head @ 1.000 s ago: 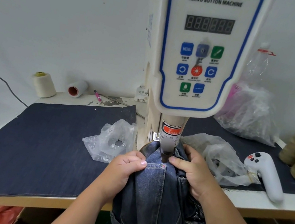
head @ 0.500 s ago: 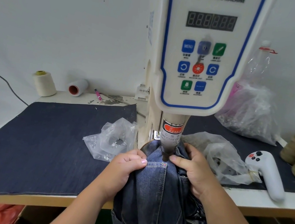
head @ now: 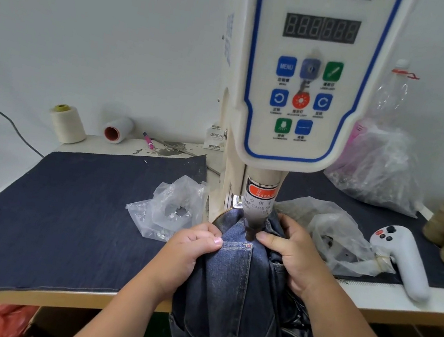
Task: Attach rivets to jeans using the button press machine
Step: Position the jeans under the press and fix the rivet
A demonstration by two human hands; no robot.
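Denim-covered worktop [head: 60, 214], front edge: jeans [head: 228, 281] draped under the button press machine [head: 303, 79] ram, left hand [head: 186, 253] and right hand [head: 294, 257] each gripping bunched cloth beside the punch; fingertips that close risk pinching, slack hold risks off-corner rivet.

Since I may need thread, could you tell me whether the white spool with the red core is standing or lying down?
Lying down: the white spool rests on its side, red core facing the camera.

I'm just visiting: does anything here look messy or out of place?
Mostly tidy. One white thread spool lies tipped on its side at the table's back edge, beside an upright spool; dark scraps litter the tabletop nearby.
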